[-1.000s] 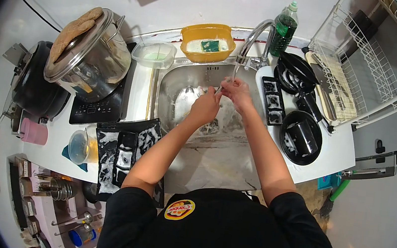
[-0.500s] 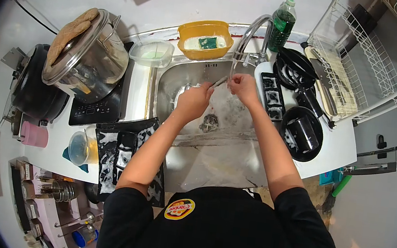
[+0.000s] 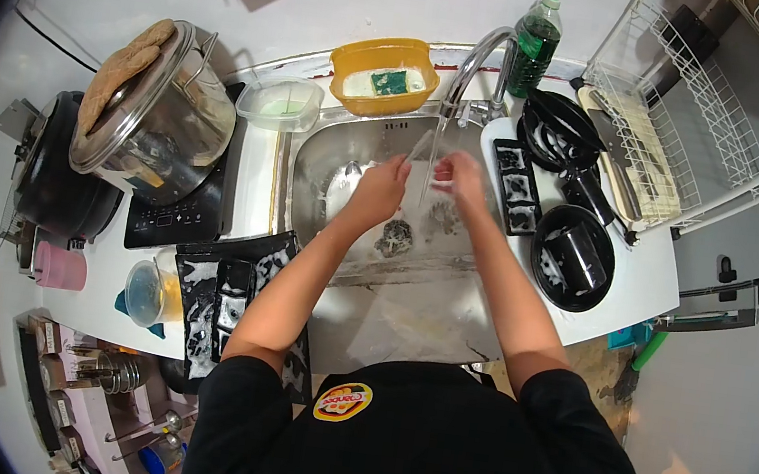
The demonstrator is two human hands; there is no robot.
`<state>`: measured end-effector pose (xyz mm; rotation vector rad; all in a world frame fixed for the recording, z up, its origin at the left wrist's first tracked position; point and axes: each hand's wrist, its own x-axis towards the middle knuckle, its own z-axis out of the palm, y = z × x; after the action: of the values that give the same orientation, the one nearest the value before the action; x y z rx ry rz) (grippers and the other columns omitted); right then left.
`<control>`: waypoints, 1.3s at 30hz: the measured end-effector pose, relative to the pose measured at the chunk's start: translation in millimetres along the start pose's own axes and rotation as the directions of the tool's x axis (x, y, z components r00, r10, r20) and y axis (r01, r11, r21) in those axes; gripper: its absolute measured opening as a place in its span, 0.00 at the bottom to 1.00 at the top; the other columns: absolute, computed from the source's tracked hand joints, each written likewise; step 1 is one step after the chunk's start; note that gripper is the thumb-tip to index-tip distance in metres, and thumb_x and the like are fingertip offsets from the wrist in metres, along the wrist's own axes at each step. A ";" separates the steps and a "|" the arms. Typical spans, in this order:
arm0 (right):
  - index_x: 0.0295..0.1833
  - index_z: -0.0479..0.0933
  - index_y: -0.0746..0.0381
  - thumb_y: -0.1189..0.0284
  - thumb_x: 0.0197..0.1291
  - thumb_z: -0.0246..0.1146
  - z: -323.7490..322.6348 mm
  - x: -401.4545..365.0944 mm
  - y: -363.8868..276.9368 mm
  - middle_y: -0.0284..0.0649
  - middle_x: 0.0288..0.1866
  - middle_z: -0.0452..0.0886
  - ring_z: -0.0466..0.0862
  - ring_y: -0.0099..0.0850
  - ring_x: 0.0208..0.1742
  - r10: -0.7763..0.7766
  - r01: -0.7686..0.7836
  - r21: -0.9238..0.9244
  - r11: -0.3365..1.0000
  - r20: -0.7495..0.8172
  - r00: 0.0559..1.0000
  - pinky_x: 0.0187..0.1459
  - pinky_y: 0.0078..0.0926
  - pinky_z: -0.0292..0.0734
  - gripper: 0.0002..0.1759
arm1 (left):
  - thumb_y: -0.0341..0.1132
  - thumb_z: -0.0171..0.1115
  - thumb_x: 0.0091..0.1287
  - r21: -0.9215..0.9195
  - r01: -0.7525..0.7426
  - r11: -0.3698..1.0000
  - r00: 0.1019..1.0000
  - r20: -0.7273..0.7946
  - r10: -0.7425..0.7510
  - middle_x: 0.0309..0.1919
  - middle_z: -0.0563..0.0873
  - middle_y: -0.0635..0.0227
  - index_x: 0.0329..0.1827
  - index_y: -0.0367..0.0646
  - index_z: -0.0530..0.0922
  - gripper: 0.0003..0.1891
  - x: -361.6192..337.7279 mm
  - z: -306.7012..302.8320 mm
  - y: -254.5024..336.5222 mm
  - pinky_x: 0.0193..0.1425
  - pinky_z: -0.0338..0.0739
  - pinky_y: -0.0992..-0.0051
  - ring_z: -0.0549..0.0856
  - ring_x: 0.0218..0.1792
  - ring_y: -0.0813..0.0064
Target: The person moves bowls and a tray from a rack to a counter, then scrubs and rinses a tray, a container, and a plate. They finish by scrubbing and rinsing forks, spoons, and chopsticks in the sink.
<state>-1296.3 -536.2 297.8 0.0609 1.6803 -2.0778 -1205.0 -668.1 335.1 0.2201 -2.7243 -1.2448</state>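
Note:
My left hand (image 3: 380, 191) is closed on a slim, pale metallic utensil (image 3: 421, 145) that slants up toward the tap; its exact kind does not show. Water runs from the curved tap (image 3: 464, 71) in a thin stream between my hands. Just right of the stream is my right hand (image 3: 460, 180), fingers loosely bent and somewhat apart, slightly blurred, with nothing visible in them. Both hands are over the steel sink (image 3: 324, 148). Suds and a shiny metal piece (image 3: 351, 169) lie in the basin left of my left hand, near the dark drain strainer (image 3: 395, 237).
Soapy black trays (image 3: 197, 309) sit on the left counter beside a large steel pot (image 3: 170, 114). Behind the sink stand a yellow basin (image 3: 350, 61) with a green sponge and a dish soap bottle (image 3: 536, 47). Black pans (image 3: 561, 131) and a soapy black bowl (image 3: 542, 278) occupy the right.
My right hand has come off the utensil, dropping slightly with its fingers loosening. My left hand still holds the utensil, now tilted more upright. The view has shifted a little.

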 end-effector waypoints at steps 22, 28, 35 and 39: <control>0.50 0.66 0.68 0.68 0.58 0.56 4.2 7.1 19.9 0.53 0.28 0.77 0.80 0.40 0.28 -0.089 0.183 -0.618 0.764 0.181 0.979 0.34 0.37 0.74 0.18 | 0.43 0.61 0.49 0.603 0.149 0.784 0.969 0.067 -0.236 0.39 0.83 0.58 0.48 0.40 0.77 0.24 262.0 -30.8 -71.7 0.42 0.77 0.60 0.82 0.41 0.56; 0.47 0.66 0.63 0.64 0.63 0.50 8.9 2.1 21.3 0.43 0.22 0.74 0.75 0.33 0.17 0.030 0.034 -0.512 0.858 0.115 0.993 0.20 0.32 0.70 0.14 | 0.29 0.52 0.53 -0.405 0.380 0.832 0.925 0.195 -0.327 0.34 0.79 0.65 0.57 0.41 0.67 0.24 216.2 -99.8 -10.8 0.26 0.82 0.71 0.83 0.31 0.70; 0.38 0.67 0.56 0.62 0.65 0.45 10.8 16.3 31.9 0.34 0.23 0.70 0.68 0.25 0.16 0.268 -0.318 0.477 0.819 0.172 0.948 0.15 0.20 0.64 0.10 | 0.23 0.41 0.54 -0.679 0.374 0.632 0.927 0.287 -0.240 0.39 0.78 0.67 0.60 0.52 0.65 0.27 91.9 -24.2 20.0 0.31 0.79 0.75 0.80 0.32 0.76; 0.38 0.69 0.57 0.65 0.65 0.42 10.9 4.0 29.1 0.33 0.25 0.72 0.68 0.22 0.17 0.303 -0.375 0.608 0.700 0.222 0.927 0.14 0.16 0.62 0.11 | 0.34 0.47 0.58 -0.414 0.283 0.865 0.954 0.025 -0.300 0.46 0.74 0.56 0.51 0.40 0.70 0.17 77.2 55.5 -35.9 0.48 0.71 0.63 0.74 0.46 0.62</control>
<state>-1286.2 -552.0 272.7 0.4403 0.7391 -2.2055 -1288.2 -665.0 276.9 0.6167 -2.3739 -1.8395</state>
